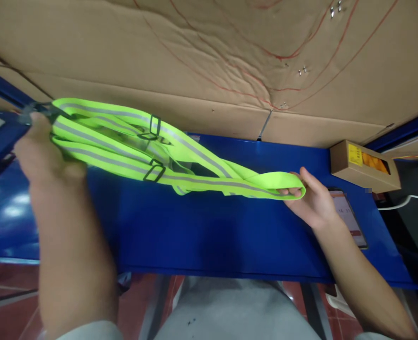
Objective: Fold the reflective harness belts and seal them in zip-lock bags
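Note:
A neon-yellow elastic reflective vest (209, 183), made of straps with grey stripes, is stretched sideways above the blue table. My left hand (49, 151) is closed on its bunched left end, next to a dark buckle (38, 111) that is blurred. At the other end, the fingers of my right hand (313, 198) are hooked inside a strap loop, with the thumb raised outside it. Two black strap sliders, an upper one (155, 125) and a lower one (154, 171), sit on the straps nearer my left hand. Some straps overlap in the middle.
The blue table (194, 236) runs under both hands. A brown cardboard box (364, 165) with a window stands at the back right. Beside my right wrist lies a phone (348, 217). Behind rises a cardboard panel (123, 56) with red lines. A white cable (403, 203) lies far right.

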### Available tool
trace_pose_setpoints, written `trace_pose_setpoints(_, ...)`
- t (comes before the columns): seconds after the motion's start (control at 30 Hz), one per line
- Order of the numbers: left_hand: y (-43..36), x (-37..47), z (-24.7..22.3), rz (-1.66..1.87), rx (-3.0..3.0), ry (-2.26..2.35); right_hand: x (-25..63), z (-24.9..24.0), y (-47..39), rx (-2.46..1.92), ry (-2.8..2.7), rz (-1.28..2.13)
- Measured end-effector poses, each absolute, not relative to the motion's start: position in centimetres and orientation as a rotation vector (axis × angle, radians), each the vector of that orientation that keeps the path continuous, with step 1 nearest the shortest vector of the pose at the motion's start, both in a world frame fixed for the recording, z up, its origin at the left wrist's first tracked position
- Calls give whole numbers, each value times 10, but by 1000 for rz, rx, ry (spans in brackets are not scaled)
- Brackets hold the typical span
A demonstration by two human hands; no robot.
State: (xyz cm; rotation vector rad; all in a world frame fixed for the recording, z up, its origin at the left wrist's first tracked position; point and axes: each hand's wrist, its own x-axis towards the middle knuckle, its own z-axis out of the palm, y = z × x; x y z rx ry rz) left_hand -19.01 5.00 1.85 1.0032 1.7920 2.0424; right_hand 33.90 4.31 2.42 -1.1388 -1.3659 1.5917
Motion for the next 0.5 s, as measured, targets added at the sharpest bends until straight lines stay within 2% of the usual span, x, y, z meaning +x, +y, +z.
trace_pose_setpoints(0.13,35,-172,36,1901,956,1457,341,24,53,-1143,-1296,1439)
trace_pose_setpoints(0.5,37,-161,41,1894,709,1425,370,31,68,-1116,-1092,1409)
